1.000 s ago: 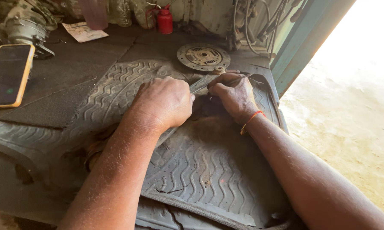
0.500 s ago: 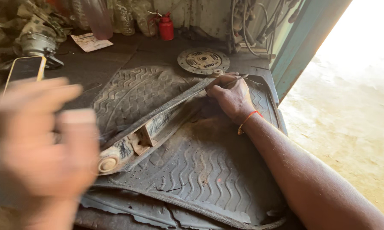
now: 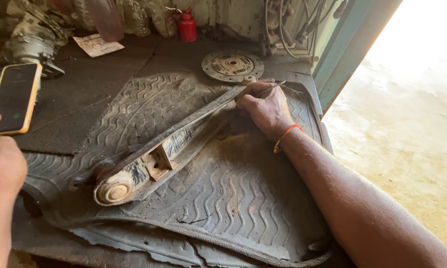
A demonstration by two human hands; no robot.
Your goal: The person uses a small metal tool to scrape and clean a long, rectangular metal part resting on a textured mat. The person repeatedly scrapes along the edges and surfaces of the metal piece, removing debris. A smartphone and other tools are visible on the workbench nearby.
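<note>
R hand (image 3: 265, 106) grips far end of rusty steel suspension arm (image 3: 169, 146) lying on ribbed rubber mat (image 3: 243, 193), L hand (image 3: 2, 166) loosely curled, empty; arm looks heavy, rigid — grab mid-beam w/ both hands.

Not much on this front. We've got a phone (image 3: 13, 98) in an orange-yellow case lying at the far left of the dark bench, screen up and dark, with just a tiny green dot near its lower part. Behind it, toward the back wall, there's a crumpled pale paper slip (image 3: 98, 45) with some printing, lying flat. A small red bottle (image 3: 187, 26) stands further right along the wall; we can't make out a label.
</note>
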